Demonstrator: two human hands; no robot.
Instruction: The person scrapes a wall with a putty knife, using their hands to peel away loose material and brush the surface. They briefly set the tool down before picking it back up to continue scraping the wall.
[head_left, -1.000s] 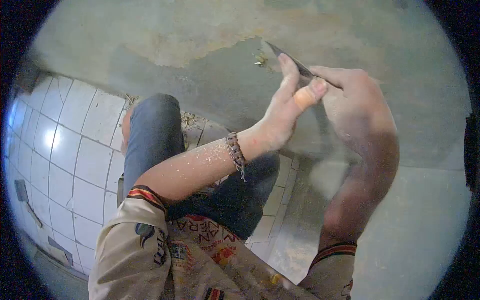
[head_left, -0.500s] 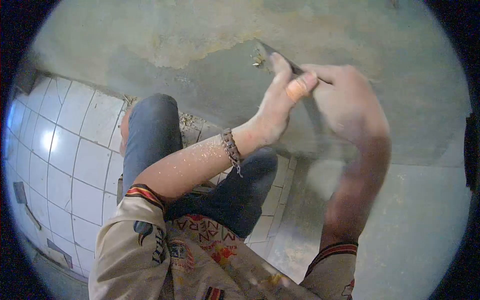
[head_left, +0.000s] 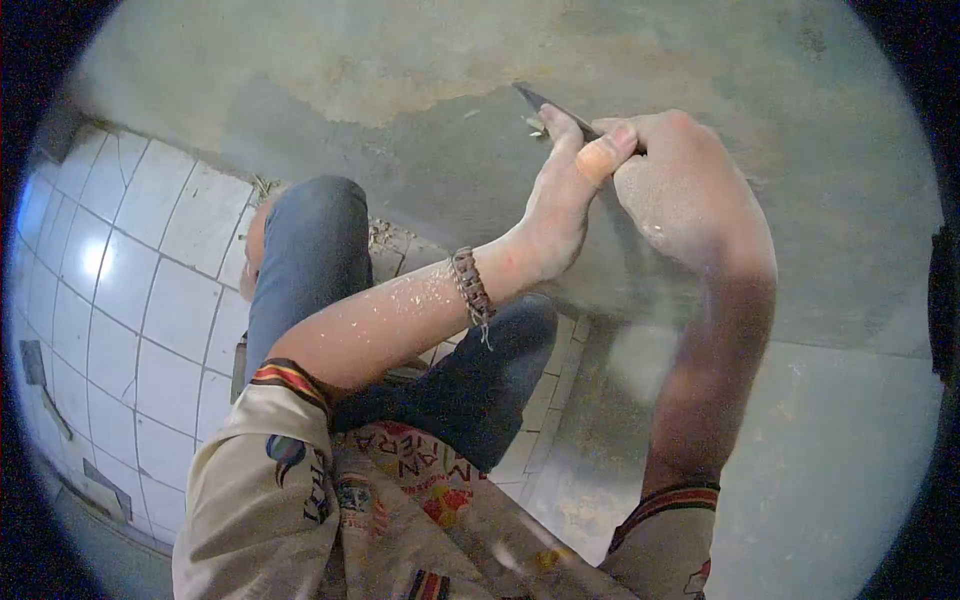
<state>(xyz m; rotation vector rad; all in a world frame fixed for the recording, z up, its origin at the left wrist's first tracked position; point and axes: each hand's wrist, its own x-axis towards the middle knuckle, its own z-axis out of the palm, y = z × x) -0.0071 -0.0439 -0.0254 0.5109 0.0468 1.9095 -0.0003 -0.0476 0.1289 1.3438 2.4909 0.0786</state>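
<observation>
A dark scraper [head_left: 537, 98] with a narrow pointed end lies at a slant against the wall [head_left: 400, 190], its tip at the edge of a patch where the pale coating gives way to darker grey. My right hand [head_left: 690, 175] is closed around its rear part, which the fingers hide. My left hand [head_left: 560, 205] grips the blade nearer the tip, with a tan bandage [head_left: 598, 158] around the thumb. Small pale flakes [head_left: 536, 128] show beside the blade. Light dust speckles my left forearm, above a braided bracelet [head_left: 470, 285].
White floor tiles [head_left: 180, 290] spread out at the left, with debris [head_left: 385, 235] along the wall's foot by my bent knee [head_left: 315, 220]. Dark flat pieces [head_left: 105, 487] lie at the lower left. A paler wall surface [head_left: 830, 450] stands to the right.
My right hand, blurred before, is now sharp and slightly higher. The scraper stays in both hands near the same spot, and the flakes beside its tip have shifted.
</observation>
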